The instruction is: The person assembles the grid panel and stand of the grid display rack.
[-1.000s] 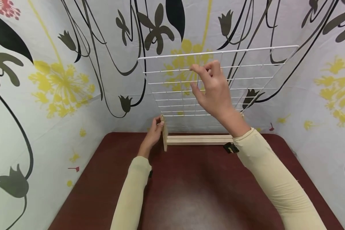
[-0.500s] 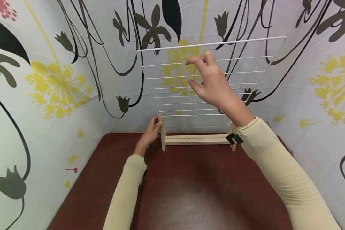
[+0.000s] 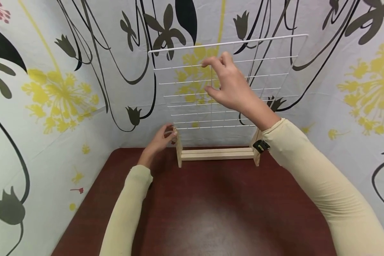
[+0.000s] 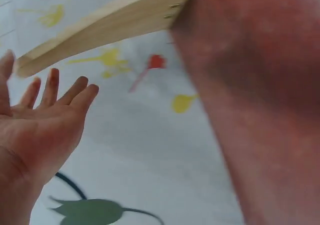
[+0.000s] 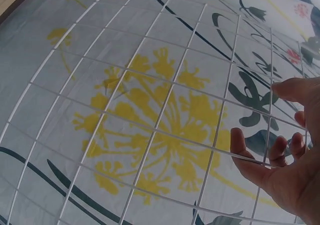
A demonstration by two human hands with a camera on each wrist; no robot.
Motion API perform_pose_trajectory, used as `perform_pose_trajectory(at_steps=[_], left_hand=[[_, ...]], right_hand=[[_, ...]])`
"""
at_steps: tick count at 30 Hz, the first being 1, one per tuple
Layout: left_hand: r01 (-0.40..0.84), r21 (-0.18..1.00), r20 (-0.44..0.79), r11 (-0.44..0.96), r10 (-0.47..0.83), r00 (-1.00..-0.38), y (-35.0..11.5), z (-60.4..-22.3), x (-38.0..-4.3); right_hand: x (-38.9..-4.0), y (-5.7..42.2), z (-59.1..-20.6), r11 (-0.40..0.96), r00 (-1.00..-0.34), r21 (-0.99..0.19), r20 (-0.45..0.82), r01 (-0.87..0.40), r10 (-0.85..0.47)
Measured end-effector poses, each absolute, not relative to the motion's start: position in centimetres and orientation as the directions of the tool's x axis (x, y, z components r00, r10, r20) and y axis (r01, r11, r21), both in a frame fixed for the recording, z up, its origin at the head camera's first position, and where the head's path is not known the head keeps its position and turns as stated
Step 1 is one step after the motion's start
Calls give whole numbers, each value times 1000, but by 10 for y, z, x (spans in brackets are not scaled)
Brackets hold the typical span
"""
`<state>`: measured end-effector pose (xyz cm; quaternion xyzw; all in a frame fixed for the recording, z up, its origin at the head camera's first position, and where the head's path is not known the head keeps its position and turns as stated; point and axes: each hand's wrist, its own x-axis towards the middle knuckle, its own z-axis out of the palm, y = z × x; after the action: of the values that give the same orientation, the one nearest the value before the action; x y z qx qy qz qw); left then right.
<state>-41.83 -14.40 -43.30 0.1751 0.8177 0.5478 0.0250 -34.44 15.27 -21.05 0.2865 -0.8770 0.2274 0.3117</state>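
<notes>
A white wire grid leans above a pale wooden stand, its lower edge level with the tops of the stand's side pieces. How grid and wood meet is too small to tell. My right hand is at the middle of the grid's upper part, finger and thumb hooked on its wires. In the right wrist view, the grid's wires run across the curled fingers. Beside the stand's left piece, my left hand has relaxed fingers. The left wrist view shows that palm apart from the wooden side piece.
The stand rests toward the back of a dark red table. Floral fabric walls enclose the table at the back and both sides. A small black device sits on the right wrist.
My left hand has let go of the stand's left side piece and drawn slightly left. The grid's top edge has risen in view, and my right hand has moved up with it.
</notes>
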Motion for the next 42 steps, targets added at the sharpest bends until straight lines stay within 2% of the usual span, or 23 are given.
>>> perform_pose_trajectory(at_steps=[4, 7, 11, 15, 19, 27, 30, 34, 36, 38, 40, 42], left_hand=[[417, 889, 363, 190, 262, -894, -136, -398, -416], [567, 824, 552, 13, 207, -808, -124, -360, -411], [662, 739, 674, -128, 113, -730, -111, -299, -400], [667, 723, 684, -179, 51, -728, -100, -244, -389], [659, 735, 672, -157, 41, -739, -94, -215, -388], [616, 765, 639, -187, 105, -762, -100, -208, -395], [596, 781, 620, -187, 118, -775, -100, -209, -396], [580, 797, 599, -170, 98, -795, -97, -208, -399], [574, 801, 592, -171, 84, -801, -95, -207, -401], [559, 807, 579, -188, 66, -813, -93, -207, -403], [549, 810, 568, -206, 48, -821, -91, -207, -405], [542, 810, 560, -223, 26, -828, -89, -207, -408]], right_hand=[[-345, 154, -210, 738, -647, -223, 676, -637, -353], [-346, 154, -211, 740, -643, -221, 682, -635, -348], [-347, 154, -212, 736, -626, -204, 693, -646, -358], [-348, 154, -213, 734, -621, -192, 691, -651, -370], [-349, 155, -213, 736, -621, -199, 698, -647, -357], [-356, 154, -215, 718, -598, -208, 724, -664, -344], [-355, 155, -215, 728, -614, -212, 711, -652, -344], [-354, 162, -216, 776, -620, -143, 695, -615, -363], [-355, 168, -219, 795, -576, -49, 716, -604, -394], [-356, 177, -224, 798, -496, 56, 756, -600, -427], [-356, 185, -229, 795, -378, 153, 816, -587, -437], [-358, 194, -234, 795, -223, 212, 890, -568, -397]])
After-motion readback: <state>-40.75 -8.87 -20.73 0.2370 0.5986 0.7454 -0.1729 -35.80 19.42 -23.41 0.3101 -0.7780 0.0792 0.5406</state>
